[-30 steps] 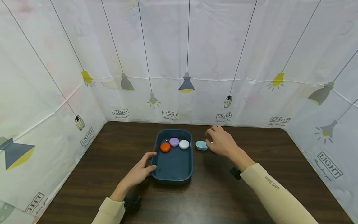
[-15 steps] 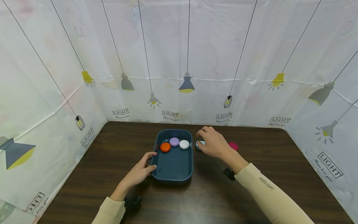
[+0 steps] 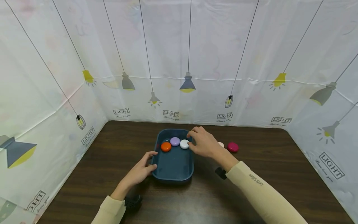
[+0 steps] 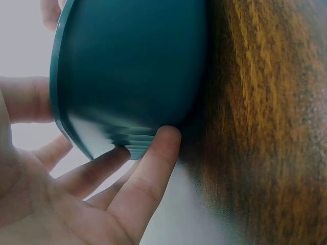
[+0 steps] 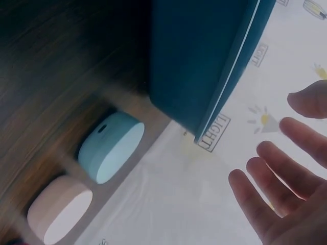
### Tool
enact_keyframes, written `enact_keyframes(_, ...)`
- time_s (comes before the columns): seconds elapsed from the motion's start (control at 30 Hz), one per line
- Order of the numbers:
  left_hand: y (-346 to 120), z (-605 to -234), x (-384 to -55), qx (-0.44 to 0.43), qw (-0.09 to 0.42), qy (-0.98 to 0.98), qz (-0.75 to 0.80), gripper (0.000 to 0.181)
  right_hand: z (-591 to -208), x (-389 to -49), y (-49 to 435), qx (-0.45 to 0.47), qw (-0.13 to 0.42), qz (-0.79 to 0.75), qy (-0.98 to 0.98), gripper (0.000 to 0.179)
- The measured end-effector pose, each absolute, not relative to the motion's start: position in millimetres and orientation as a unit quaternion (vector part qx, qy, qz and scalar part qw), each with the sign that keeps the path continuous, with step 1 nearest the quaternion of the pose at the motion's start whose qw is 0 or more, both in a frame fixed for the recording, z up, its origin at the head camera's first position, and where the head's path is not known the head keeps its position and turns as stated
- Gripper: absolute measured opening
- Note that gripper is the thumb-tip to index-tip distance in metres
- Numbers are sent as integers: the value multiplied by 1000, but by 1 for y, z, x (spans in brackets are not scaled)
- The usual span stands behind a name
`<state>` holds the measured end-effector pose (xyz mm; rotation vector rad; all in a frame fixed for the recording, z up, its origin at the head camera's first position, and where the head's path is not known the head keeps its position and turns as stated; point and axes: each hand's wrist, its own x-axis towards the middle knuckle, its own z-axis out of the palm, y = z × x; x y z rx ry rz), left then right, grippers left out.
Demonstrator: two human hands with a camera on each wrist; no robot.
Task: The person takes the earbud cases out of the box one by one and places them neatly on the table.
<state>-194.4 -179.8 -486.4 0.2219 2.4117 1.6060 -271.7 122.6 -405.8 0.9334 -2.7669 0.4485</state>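
A dark blue plastic bin (image 3: 173,168) stands on the table, with an orange (image 3: 166,147), a purple (image 3: 175,142) and a white (image 3: 184,144) rounded case inside. My left hand (image 3: 138,172) grips the bin's left side; in the left wrist view several fingertips press its outer wall and one digit reaches over the rim. Over the bin's right rim is my right hand (image 3: 205,143), its fingers loosely bent around nothing. The right wrist view has a light blue case (image 5: 112,145) with a small dark slot beside the bin; the right hand hides it in the head view.
A pale pink case (image 3: 221,144) and a magenta case (image 3: 233,147) lie on the dark wooden table (image 3: 265,168) to the right of my right hand. Printed white sheeting (image 3: 167,56) surrounds the table at the back and sides.
My right hand has moved left, from beside the light blue case to over the bin's right rim. The pink and magenta cases have come into view behind it. The left hand stays put.
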Motion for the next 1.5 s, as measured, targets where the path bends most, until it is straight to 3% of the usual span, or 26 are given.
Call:
enact_keyframes(0.83, -179, -483, -196, 85, 115, 823, 550, 49, -413, -294, 80, 310, 21, 148, -939, 30)
enact_keyframes(1.5, -180, -479, -192, 94, 124, 816, 557, 50, -425, -304, 47, 373, -28, 120, -920, 37)
